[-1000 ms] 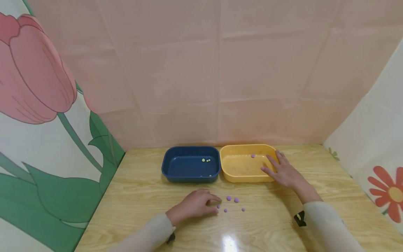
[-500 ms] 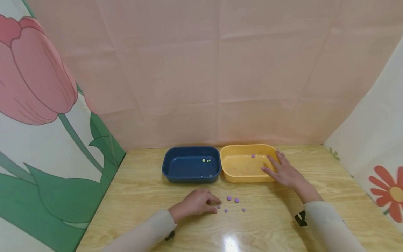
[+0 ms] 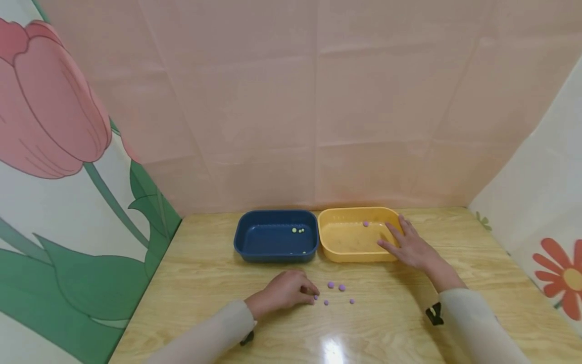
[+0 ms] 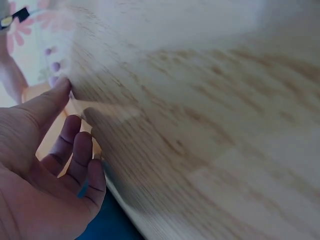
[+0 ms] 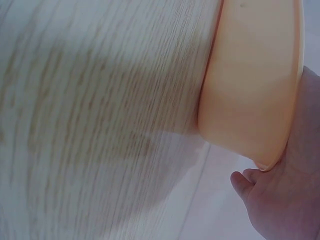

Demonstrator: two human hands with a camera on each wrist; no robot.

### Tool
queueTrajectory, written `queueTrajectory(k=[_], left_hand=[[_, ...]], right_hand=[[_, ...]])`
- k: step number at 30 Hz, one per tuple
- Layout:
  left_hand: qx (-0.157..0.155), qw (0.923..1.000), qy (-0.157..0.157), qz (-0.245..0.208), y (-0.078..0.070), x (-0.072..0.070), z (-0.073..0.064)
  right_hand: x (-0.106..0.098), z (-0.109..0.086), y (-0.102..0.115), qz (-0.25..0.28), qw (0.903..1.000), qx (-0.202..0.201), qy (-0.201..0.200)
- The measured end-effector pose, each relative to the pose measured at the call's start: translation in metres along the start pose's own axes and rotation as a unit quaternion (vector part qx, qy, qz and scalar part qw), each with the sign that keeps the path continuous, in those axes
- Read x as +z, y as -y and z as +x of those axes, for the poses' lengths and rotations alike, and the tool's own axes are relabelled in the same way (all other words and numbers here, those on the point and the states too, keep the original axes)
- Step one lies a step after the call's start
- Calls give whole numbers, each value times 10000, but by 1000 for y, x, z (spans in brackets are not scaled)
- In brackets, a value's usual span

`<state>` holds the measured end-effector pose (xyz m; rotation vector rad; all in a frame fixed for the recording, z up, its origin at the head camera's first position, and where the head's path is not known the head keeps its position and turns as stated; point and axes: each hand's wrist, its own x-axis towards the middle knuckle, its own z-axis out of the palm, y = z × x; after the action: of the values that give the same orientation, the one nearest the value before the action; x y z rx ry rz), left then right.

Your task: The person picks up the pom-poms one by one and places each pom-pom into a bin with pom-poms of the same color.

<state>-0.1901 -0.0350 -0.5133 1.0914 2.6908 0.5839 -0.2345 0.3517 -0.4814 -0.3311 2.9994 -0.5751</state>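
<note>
My left hand [image 3: 286,289] lies low over the table, its thumb and index fingertips bent close on either side of a small purple ball [image 3: 316,298]. The other fingers curl loosely in the left wrist view, where the thumb [image 4: 52,97] partly hides the purple balls behind it. Right beside it are more small purple balls, one of them a larger one [image 3: 331,285]. My right hand [image 3: 414,250] rests at the right end of a yellow tray [image 3: 359,257], fingers spread over the rim. One purple ball [image 3: 366,223] sits inside that tray.
A dark blue tray [image 3: 275,257] stands against the yellow one on its left, with several pale yellow-green balls [image 3: 294,230] inside. Both trays are near the back of the wooden table [image 3: 204,283], before a pink cloth [image 3: 273,126]. Printed side panels flank the table.
My left index finger has bent down toward the thumb, narrowing the gap around the small purple ball. The right hand and both trays have stayed put.
</note>
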Motion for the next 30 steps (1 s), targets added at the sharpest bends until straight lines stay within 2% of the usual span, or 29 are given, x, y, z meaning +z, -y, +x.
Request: queueTrajectory(k=[24,30], left_hand=[[-121,9995,258,144,-10,-4,6],[-149,9997,203,-67,-11,-5,7]], right_hand=[[1,0,-2,-75,10000,21,31],[1,0,-3,-76,10000,-26,-20]])
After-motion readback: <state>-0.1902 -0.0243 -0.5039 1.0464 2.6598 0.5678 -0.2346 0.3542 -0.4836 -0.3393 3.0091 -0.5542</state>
